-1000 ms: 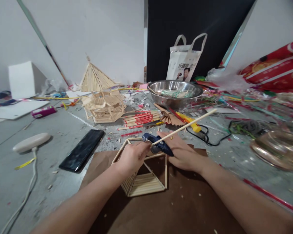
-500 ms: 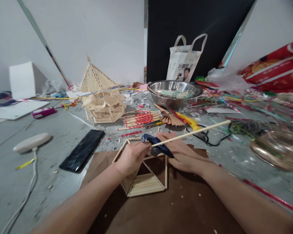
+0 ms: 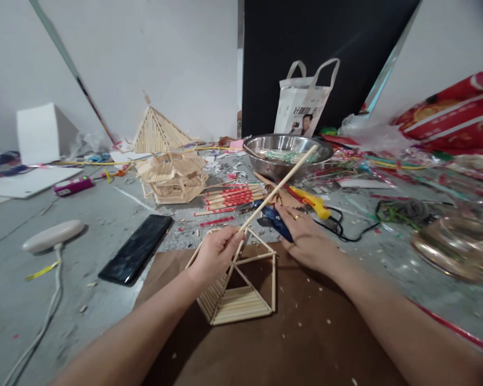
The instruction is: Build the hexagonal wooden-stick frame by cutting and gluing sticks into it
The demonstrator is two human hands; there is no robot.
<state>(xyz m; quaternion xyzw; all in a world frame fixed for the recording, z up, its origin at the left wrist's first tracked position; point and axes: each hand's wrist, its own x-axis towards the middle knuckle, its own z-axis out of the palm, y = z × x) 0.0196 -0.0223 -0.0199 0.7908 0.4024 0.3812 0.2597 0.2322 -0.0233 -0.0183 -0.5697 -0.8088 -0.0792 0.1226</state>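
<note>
My left hand [image 3: 215, 254] is closed around the lower end of a thin wooden stick [image 3: 279, 187], which slants up and away to the right. Below that hand lies a frame of glued sticks [image 3: 245, 306], partly filled with rows of sticks and with open triangular gaps. My left hand hides some of its left side. Beyond the frame's right corner, my right hand [image 3: 304, 233] has its fingers along a dark blue hand tool [image 3: 277, 222], low over the floor. The tool's exact kind and the thumb are hard to make out.
Brown sheet [image 3: 306, 332] lies under the frame. A phone [image 3: 137, 249] and white corded device [image 3: 54, 236] are on the left. Behind stand a stick-built pavilion [image 3: 173, 179], red-wrapped sticks [image 3: 233, 197], a yellow-handled tool [image 3: 312, 201] and a steel bowl [image 3: 251, 158].
My right hand has moved away and to the right with the blue tool, off the stick. In my left hand the stick has swung from nearly level to a steeper slant.
</note>
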